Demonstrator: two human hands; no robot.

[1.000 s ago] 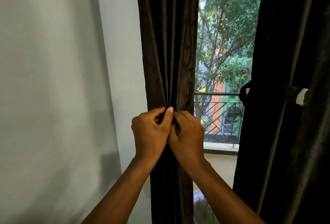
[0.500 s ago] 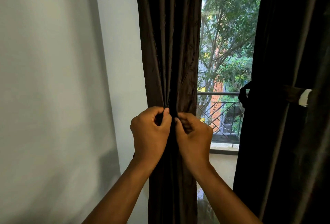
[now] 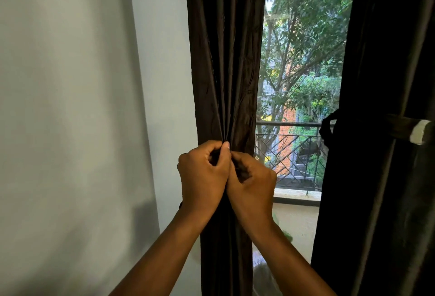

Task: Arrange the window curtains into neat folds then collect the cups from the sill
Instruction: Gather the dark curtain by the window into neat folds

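Lit by daylight through the window [image 3: 299,79] at centre right. Dim indoors, with the curtains [image 3: 226,60] near black and a soft shadow on the wall [image 3: 70,107] at lower left. Slightly soft throughout, bowed at the edges.

no readable text, no labels, no brand marks, no numbers or signs anywhere in view, dark curtain [image 3: 226,60] fabric plain, white tip on the tieback [image 3: 420,132] blank

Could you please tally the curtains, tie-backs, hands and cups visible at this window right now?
Curtains: 2, the left curtain and right curtain
Tie-backs: 1, a tie-back on the right curtain
Hands: 2, left hand and right hand
Cups: 0 in view
Total: 5
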